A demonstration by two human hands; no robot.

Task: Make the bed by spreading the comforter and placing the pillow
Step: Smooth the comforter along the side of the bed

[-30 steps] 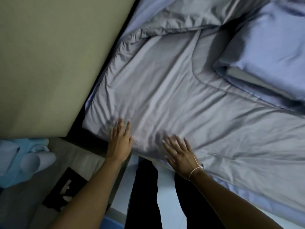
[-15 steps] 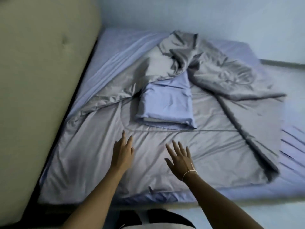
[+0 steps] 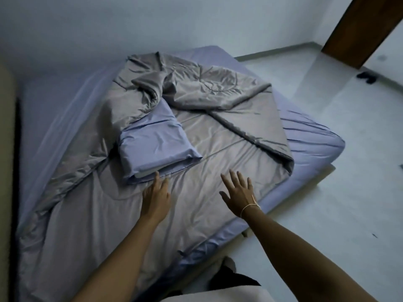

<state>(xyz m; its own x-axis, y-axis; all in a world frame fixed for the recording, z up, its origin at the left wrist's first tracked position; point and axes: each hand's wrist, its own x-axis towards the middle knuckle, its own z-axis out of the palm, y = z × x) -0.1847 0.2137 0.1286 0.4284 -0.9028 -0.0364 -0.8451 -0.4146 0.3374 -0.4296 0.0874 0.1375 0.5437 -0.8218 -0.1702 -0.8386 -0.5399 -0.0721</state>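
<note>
A grey comforter (image 3: 218, 149) lies partly spread over the bed (image 3: 316, 144), smooth at the near end and bunched and folded back at the far end. A lavender pillow (image 3: 157, 142) rests on top of it, left of centre. My left hand (image 3: 156, 196) stretches out flat with its fingertips just short of the pillow's near edge. My right hand (image 3: 238, 191) hovers over the comforter with fingers apart and a thin band at the wrist. Both hands hold nothing.
A beige padded headboard (image 3: 6, 149) runs along the left edge. Pale walls stand behind the bed. Light floor (image 3: 338, 214) lies to the right, with a wooden door (image 3: 357, 29) at the top right and small dark items near it.
The view has lifted from the near comforter corner to the whole bed. Both hands have left the fabric edge and reached forward, the left one up to the pillow.
</note>
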